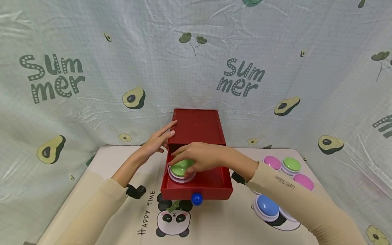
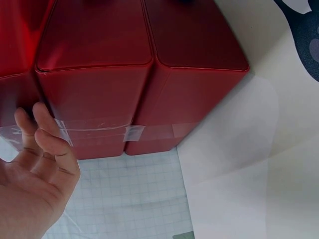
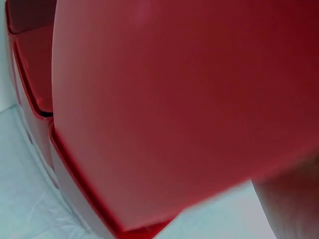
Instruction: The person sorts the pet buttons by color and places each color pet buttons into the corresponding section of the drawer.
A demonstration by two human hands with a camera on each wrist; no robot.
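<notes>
A red cabinet (image 1: 196, 126) stands against the cloth backdrop, with its upper drawer (image 1: 214, 178) pulled out by a blue round knob (image 1: 197, 199). Inside the drawer, at its left side, is a green dome button (image 1: 180, 169) on a white base. My right hand (image 1: 202, 156) reaches over the drawer and grips this button, thumb on the near right and fingers on the far left. My left hand (image 1: 153, 143) rests its fingers against the cabinet's left side. The left wrist view shows those fingers (image 2: 56, 144) loosely bent beside the red boxes. A drawer wall hides the button in the right wrist view.
At the right of the table lie several dome buttons: a blue one (image 1: 267, 205), a green one (image 1: 292, 164) and pink ones (image 1: 303, 182), some partly behind my right sleeve. Clear tape (image 2: 99, 132) runs across the red boxes. A panda print (image 1: 173, 221) decorates the tabletop.
</notes>
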